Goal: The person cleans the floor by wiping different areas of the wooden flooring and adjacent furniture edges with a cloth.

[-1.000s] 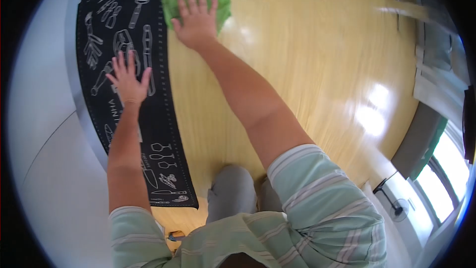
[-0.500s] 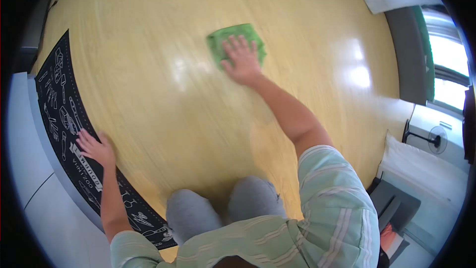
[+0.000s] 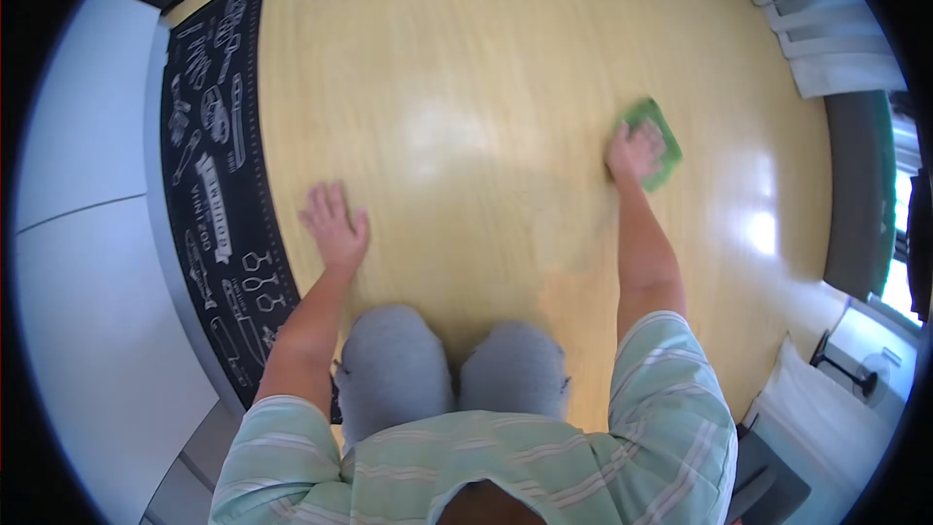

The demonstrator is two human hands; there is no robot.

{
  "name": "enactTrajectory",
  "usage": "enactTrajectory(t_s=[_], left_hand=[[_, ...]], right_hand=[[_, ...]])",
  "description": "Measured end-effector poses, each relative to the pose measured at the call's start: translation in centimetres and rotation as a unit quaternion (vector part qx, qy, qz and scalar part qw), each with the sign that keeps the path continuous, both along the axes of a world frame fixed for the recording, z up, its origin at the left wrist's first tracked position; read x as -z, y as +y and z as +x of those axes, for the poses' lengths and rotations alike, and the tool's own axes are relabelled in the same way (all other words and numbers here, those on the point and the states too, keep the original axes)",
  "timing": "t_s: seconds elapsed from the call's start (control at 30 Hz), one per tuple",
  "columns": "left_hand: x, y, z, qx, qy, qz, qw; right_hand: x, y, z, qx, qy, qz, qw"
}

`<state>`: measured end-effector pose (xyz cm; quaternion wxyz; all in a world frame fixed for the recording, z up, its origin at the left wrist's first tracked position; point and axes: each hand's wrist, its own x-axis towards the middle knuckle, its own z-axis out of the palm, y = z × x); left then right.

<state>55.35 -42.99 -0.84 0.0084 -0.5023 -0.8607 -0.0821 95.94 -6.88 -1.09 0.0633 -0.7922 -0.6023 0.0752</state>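
Note:
My right hand (image 3: 637,150) lies on a green cloth (image 3: 667,151), fingers stretched over it and pressing it to the light wooden floor (image 3: 505,58). The cloth is flat and partly covered by the hand, its far and right edges showing. My left hand (image 3: 335,233) rests with spread fingers on the floor, holding nothing. Just left of it lies a long black mat (image 3: 255,126) with white drawings of kitchen tools and lettering. My knees (image 3: 398,360) are on the floor between the two arms.
White cabinet fronts (image 3: 92,126) run along the left, beside the mat. A grey panel (image 3: 860,194) stands at the right, with a bright window behind it. Lower right are a small fan (image 3: 865,379) and a dark chair (image 3: 773,476). White fabric (image 3: 846,73) hangs at upper right.
The view has turned. My right hand has slid the cloth across the floor to the right. My left hand has shifted from the mat's edge onto the bare wood.

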Motion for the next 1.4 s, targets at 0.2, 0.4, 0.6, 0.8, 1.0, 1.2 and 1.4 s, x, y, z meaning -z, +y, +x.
enactTrajectory(t_s=[0.2,0.4,0.6,0.8,1.0,1.2,1.4], left_hand=[[-0.5,-0.1,0.2,-0.023,-0.040,0.018,0.999],[-0.3,-0.7,-0.2,-0.038,-0.078,0.072,0.994],[-0.5,-0.4,0.1,-0.035,-0.046,0.036,0.998],[-0.8,-0.1,0.4,-0.023,-0.044,0.026,0.998],[-1.5,-0.3,0.3,-0.034,-0.061,0.009,0.998],[-1.2,0.1,0.3,-0.051,-0.043,0.014,0.998],[-1.1,-0.2,0.1,-0.060,-0.065,0.024,0.996]], right_hand=[[-2.0,-11.3,-33.8,-0.412,0.016,0.004,0.911],[-1.0,-21.8,-46.0,-0.641,0.086,-0.002,0.763],[-2.1,-11.7,-31.9,-0.544,0.148,0.010,0.826],[0.0,1.2,-4.8,-0.256,-0.091,0.034,0.962],[0.1,2.9,-5.2,-0.005,-0.037,-0.089,0.995],[-1.2,-0.6,-15.3,-0.279,-0.071,-0.057,0.956],[-6.4,-1.6,-16.2,-0.326,-0.017,-0.106,0.939]])
